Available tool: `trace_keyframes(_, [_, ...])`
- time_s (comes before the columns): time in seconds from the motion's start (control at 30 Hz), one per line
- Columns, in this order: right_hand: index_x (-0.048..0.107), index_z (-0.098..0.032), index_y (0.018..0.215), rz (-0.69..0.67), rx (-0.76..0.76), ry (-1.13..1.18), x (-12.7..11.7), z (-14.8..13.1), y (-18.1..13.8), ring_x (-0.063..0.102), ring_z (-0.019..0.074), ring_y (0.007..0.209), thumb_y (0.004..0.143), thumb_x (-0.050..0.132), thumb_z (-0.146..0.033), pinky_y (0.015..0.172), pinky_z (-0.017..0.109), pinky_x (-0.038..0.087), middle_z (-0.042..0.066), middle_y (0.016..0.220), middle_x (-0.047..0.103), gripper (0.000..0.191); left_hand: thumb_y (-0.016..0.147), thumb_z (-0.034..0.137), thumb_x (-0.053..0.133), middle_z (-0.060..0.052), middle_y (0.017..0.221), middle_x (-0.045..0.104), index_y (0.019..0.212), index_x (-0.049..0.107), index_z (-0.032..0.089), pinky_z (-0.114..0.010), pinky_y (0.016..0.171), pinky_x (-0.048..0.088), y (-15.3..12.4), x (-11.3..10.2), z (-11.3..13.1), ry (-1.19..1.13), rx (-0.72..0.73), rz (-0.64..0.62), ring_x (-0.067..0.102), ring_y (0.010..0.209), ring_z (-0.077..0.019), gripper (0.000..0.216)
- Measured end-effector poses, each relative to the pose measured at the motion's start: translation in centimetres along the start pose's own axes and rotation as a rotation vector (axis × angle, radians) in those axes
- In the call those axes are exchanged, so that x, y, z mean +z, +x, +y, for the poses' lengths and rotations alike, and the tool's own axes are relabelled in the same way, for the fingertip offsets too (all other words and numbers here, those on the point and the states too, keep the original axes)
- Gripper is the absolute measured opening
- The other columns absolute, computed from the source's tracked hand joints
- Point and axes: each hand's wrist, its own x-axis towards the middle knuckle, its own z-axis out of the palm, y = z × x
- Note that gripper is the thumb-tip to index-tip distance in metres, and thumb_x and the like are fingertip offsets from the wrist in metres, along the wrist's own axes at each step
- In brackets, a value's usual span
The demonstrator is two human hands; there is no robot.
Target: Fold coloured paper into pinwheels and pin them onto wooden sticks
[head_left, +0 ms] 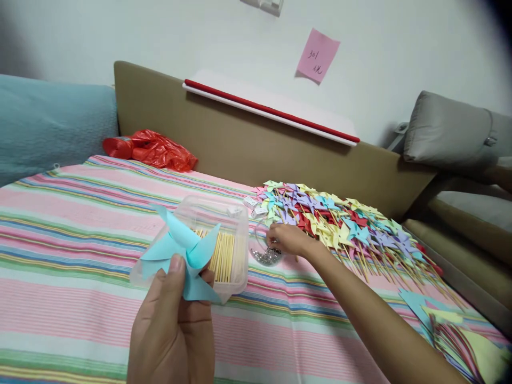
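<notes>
My left hand (172, 325) pinches a light-blue paper pinwheel head (188, 250) between thumb and fingers, held up in front of a clear plastic box (240, 240). Thin wooden sticks (222, 258) lie in that box. Further right, my right hand (290, 239) reaches down into a small round clear container (262, 234) that holds small silver pins (267, 257). Its fingers are drawn together at the container's rim. Whatever they grip, if anything, is too small to see.
Finished pinwheels on sticks (336, 224) are heaped at the right. Coloured paper sheets (472, 341) lie near right, beneath my forearm. Two small white boxes (255, 207) stand behind the pin container. A red plastic bag (160, 152) rests at the back left on the striped cloth (80, 298).
</notes>
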Motion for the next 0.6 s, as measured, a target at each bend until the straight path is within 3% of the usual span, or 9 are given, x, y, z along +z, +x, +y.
trace_keyframes(0.1, [0.067, -0.018, 0.079, 0.036, -0.002, 0.027, 0.3, 0.1, 0.2, 0.061, 0.0173, 0.082, 0.085, 0.060, -0.008, 0.063, 0.024, 0.034, 0.007, 0.096, 0.066, 0.013, 0.085, 0.036, 0.076, -0.002, 0.120, 0.069, 0.121, 0.072, 0.030, -0.030, 0.104, 0.051, 0.1, -0.2, -0.3, -0.023, 0.008, -0.005, 0.064, 0.109, -0.0210, 0.037])
trace_keyframes(0.17, [0.065, -0.018, 0.082, 0.082, 0.002, 0.062, 0.0, 0.2, 0.2, 0.060, 0.0164, 0.079, 0.086, 0.059, -0.008, 0.065, 0.025, 0.037, 0.006, 0.097, 0.065, 0.013, 0.079, 0.035, 0.081, -0.003, 0.114, 0.071, 0.109, 0.076, 0.026, -0.028, 0.099, 0.053, 0.4, 0.2, 0.4, -0.159, -0.130, 0.040, 0.065, 0.105, -0.0214, 0.031])
trace_keyframes(0.27, [0.061, -0.019, 0.092, 0.211, 0.025, 0.127, -1.4, -0.2, -1.4, 0.059, 0.0173, 0.090, 0.095, 0.054, -0.013, 0.076, 0.026, 0.043, 0.007, 0.104, 0.062, 0.010, 0.081, 0.043, 0.078, -0.004, 0.095, 0.073, 0.097, 0.075, 0.023, -0.028, 0.079, 0.059, 0.8, 1.4, 2.0, -0.362, -0.296, 0.063, 0.067, 0.091, -0.0210, 0.027])
trace_keyframes(0.37, [0.056, -0.021, 0.098, 0.406, 0.081, 0.241, -3.0, -2.1, -6.3, 0.057, 0.0179, 0.095, 0.104, 0.042, -0.024, 0.082, 0.029, 0.045, 0.007, 0.106, 0.058, 0.015, 0.082, 0.046, 0.076, -0.001, 0.086, 0.070, 0.091, 0.070, 0.022, -0.025, 0.065, 0.056, 0.5, 3.4, 3.1, -0.518, -0.397, 0.051, 0.066, 0.078, -0.0168, 0.027])
trace_keyframes(0.47, [0.056, -0.025, 0.094, 0.727, 0.103, 0.630, -3.6, -5.7, -13.5, 0.057, 0.0184, 0.093, 0.103, 0.050, -0.033, 0.081, 0.030, 0.048, 0.005, 0.100, 0.056, 0.014, 0.075, 0.043, 0.083, 0.003, 0.071, 0.062, 0.076, 0.063, 0.019, -0.020, 0.059, 0.049, -1.1, 5.7, 3.7, -0.532, -0.426, -0.043, 0.057, 0.065, -0.0113, 0.032])
trace_keyframes(0.53, [0.058, -0.028, 0.092, 0.841, 0.168, 0.734, -3.3, -8.3, -17.8, 0.053, 0.0212, 0.118, 0.101, 0.054, -0.032, 0.094, 0.033, 0.048, 0.006, 0.112, 0.056, 0.011, 0.078, 0.045, 0.081, 0.006, 0.058, 0.049, 0.067, 0.057, 0.018, -0.019, 0.053, 0.041, -2.7, 7.1, 4.1, -0.418, -0.371, -0.152, 0.045, 0.056, -0.0087, 0.037])
trace_keyframes(0.6, [0.059, -0.029, 0.090, 0.909, 0.234, 0.780, -2.8, -10.4, -20.6, 0.048, 0.0242, 0.131, 0.099, 0.058, -0.033, 0.103, 0.039, 0.046, 0.006, 0.130, 0.052, 0.010, 0.082, 0.044, 0.077, 0.007, 0.054, 0.043, 0.065, 0.055, 0.018, -0.019, 0.050, 0.036, -4.3, 8.2, 4.6, -0.321, -0.299, -0.272, 0.040, 0.053, -0.0084, 0.038])
